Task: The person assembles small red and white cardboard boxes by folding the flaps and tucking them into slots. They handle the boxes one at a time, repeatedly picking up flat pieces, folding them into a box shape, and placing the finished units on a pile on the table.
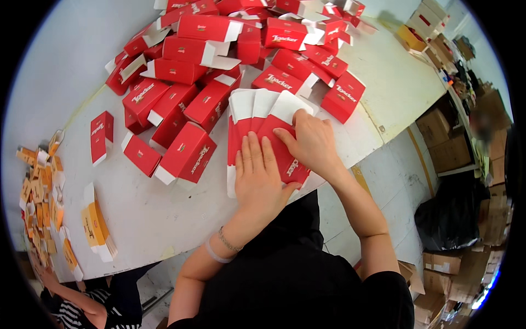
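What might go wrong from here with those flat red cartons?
1. The flat red cartons lie fanned near the edge of the table; a push might send some off.
2. The right hand bends over their white flaps and could crease one.
3. Red boxes are heaped loosely beyond; a bump might topple some.

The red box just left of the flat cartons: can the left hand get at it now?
Likely yes: the left hand rests on the flat cartons, and only bare tabletop separates these from the red box.

red boxes (186,153): white lettering | flat red cartons (282,159): white lettering | yellow carton stack (96,222): print too small
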A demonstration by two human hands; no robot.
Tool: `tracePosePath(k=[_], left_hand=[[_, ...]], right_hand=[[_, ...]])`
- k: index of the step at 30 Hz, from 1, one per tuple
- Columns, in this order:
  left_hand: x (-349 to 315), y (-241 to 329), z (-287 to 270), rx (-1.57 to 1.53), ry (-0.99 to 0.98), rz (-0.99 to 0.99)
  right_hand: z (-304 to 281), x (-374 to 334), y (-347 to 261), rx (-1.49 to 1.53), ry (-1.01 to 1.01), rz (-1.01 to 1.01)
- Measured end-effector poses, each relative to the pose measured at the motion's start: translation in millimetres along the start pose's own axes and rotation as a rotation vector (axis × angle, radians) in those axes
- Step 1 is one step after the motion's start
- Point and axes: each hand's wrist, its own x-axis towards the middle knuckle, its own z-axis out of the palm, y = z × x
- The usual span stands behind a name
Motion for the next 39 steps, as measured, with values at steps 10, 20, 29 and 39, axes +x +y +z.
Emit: tracePosePath(k=[10, 20, 29, 39], left_hand=[[-21.1, 7.9, -103.2, -0.228, 0.317, 0.011], [-40.1, -9.8, -76.5, -0.946, 0.293, -0.028], [-24.5, -46.4, -80.7, -0.703, 0.138, 0.330], [-27.2, -40.7, -85.2, -0.828, 0.107, -0.008]], right_hand=[[-93.8, -37.6, -47.5, 0.577, 0.390, -0.732], [-37.6, -45.4, -52.5, 0.686, 0.620, -0.642], [-70.8, -37.1, -44.8, 1.448, 0.311, -0.091], [-66.3, -48.9, -52.4, 0.630, -0.034, -0.500]])
